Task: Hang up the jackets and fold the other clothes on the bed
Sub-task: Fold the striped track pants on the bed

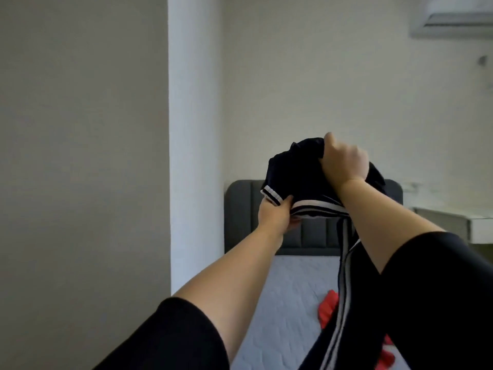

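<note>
Both hands up over the bed (288, 295): left hand (277, 216) pinches the dark jacket (296, 174) by its striped cuff, right hand (344, 157) clenches the bunched top.

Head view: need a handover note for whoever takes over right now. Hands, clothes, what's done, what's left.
Left hand: grips the white-striped edge of the dark striped garment.
Right hand: grips the garment's bunched top.
The garment is held up in front of the headboard, and a striped part hangs down toward the bed.
The red garment lies crumpled on the bed, partly hidden behind the hanging part.
Done: nothing folded or hung is in view.
Left: hang or fold the dark garment (cannot tell whether it is a jacket), then deal with the red one.
</note>
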Tool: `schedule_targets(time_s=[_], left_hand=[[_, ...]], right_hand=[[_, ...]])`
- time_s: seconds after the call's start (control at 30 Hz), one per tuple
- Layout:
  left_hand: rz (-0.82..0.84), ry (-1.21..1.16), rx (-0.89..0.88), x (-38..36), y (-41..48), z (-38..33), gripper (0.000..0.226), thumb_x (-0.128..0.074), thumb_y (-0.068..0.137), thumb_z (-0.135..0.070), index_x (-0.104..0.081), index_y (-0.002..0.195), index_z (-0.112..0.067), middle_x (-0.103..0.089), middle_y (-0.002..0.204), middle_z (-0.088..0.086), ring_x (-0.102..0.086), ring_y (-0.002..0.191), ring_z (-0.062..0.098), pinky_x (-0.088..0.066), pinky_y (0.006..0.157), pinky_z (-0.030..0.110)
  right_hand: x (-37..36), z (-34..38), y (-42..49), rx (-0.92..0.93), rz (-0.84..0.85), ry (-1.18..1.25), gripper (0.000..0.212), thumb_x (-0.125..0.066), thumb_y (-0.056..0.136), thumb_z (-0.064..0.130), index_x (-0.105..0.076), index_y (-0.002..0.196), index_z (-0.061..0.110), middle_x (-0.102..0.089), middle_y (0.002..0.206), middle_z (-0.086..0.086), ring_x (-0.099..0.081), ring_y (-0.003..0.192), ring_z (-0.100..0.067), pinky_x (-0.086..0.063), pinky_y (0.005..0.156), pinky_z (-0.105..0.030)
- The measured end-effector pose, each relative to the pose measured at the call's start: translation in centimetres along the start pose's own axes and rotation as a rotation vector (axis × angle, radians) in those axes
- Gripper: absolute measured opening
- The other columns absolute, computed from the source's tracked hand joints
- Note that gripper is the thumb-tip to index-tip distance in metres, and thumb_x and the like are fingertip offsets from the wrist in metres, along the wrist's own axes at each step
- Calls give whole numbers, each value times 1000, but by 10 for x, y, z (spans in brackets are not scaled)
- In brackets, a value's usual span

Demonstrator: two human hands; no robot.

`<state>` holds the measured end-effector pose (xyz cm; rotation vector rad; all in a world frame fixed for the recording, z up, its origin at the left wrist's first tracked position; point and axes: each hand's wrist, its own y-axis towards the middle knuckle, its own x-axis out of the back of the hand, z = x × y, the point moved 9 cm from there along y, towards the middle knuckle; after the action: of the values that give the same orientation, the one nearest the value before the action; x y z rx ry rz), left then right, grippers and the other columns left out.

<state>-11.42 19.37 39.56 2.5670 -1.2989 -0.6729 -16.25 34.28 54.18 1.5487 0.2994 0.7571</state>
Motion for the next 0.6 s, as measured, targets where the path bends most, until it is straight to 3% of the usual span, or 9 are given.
schedule_targets(time_s=[0.17,0.3,0.37,0.47,0.53,0.6], left_hand=[[-78,-12,-22,15,1,9,27,-60,92,-17,-53,118,-22,-63,112,9,-65,97,29,-58,56,30],[-277,25,11,98,-2,31,27,-63,89,-15,-57,116,-16,-64,110,9,-64,98,30,-59,66,37],[-392,102,29,155,-11,50,24,-62,87,-13,-59,111,-15,-65,106,9,-65,95,30,-59,69,40],[-558,288,83,247,-39,93,14,-62,84,-11,-60,97,-14,-67,97,10,-66,89,31,-59,72,40],[-622,453,141,303,-61,131,9,-61,84,-11,-59,92,-11,-65,89,8,-66,83,30,-55,55,26],[-636,672,221,353,-87,174,9,-62,85,-14,-55,91,-14,-61,88,5,-62,84,29,-46,61,24]], right_hand=[[-11,19,0,206,50,-74,11,-49,88,7,-50,98,3,-65,76,-17,-61,66,-34,-27,51,-31],[-72,62,-40,205,249,121,16,-51,88,21,-38,85,13,-60,70,-13,-44,55,-29,-29,52,-31],[-121,83,-78,98,433,280,19,-49,89,32,-43,81,16,-58,74,-9,-45,62,-28,-33,57,-32],[-217,131,-181,2,867,475,29,-52,89,45,-57,85,17,-65,95,-9,-55,79,-28,-41,66,-33],[-264,160,-261,-31,1048,452,40,-58,88,49,-58,104,12,-62,111,-11,-57,98,-31,-46,78,-36],[-295,182,-338,-60,1121,381,55,-59,89,48,-48,125,8,-51,126,-13,-49,115,-32,-44,88,-41]])
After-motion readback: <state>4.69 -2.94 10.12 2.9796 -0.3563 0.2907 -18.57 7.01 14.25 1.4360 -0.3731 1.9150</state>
